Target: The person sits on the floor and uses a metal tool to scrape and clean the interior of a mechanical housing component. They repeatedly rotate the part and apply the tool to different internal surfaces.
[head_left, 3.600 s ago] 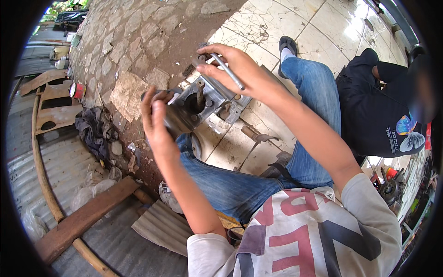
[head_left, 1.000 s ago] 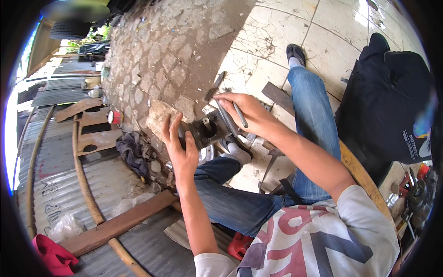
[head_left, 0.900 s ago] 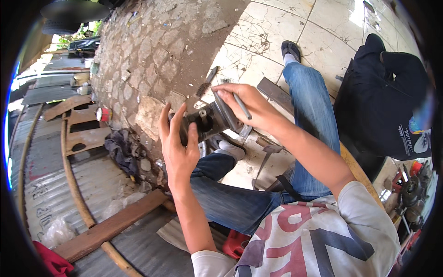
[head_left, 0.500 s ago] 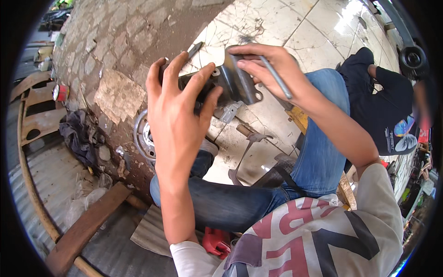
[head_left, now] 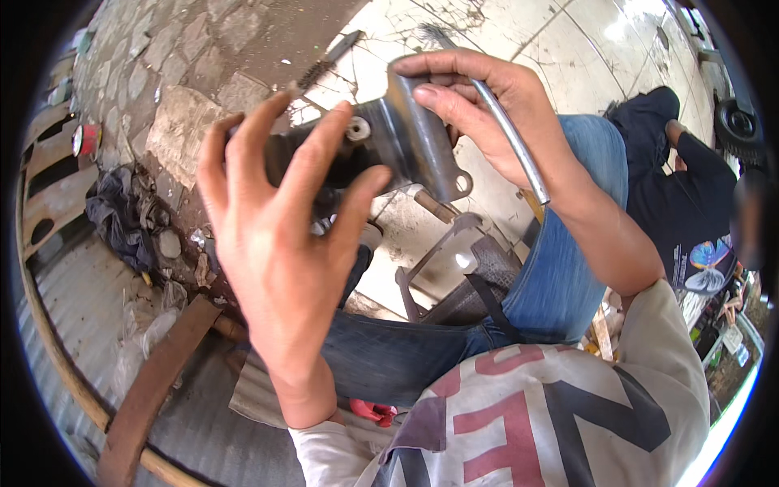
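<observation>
Cracked pale tiles (head_left: 560, 49) spread under the work, meeting a strip of earth and stone paving (head_left: 162, 49) at upper left. Corrugated sheeting (head_left: 73, 316) fills the lower left, with a wooden plank (head_left: 154, 390) across it. From my remote view, a co-worker (head_left: 690, 195) in dark clothes sits at the right rim; that top shows a colourful butterfly print and lettering too small for me to make out. Large red and dark letters cover the wearer's pale shirt (head_left: 519, 422) below, above blue jeans (head_left: 592, 154).

Both forearms reach up from the shirt sleeves, converging on a dark metal part (head_left: 430, 154) held up in front of the knees. I see the left hand (head_left: 280, 219) with fingers and thumb spread about the part's left end, hiding much of it; I can't tell whether they grip. The right hand (head_left: 503, 105) pinches the plate's upper edge while carrying a metal-handled brush (head_left: 519, 150), bristles pointing up and away.

Dark cloth (head_left: 122, 211) lies crumpled at left. A second brush (head_left: 333, 61) rests beyond the part, and a red tin (head_left: 86, 140) with a pale label sits near the left rim.
</observation>
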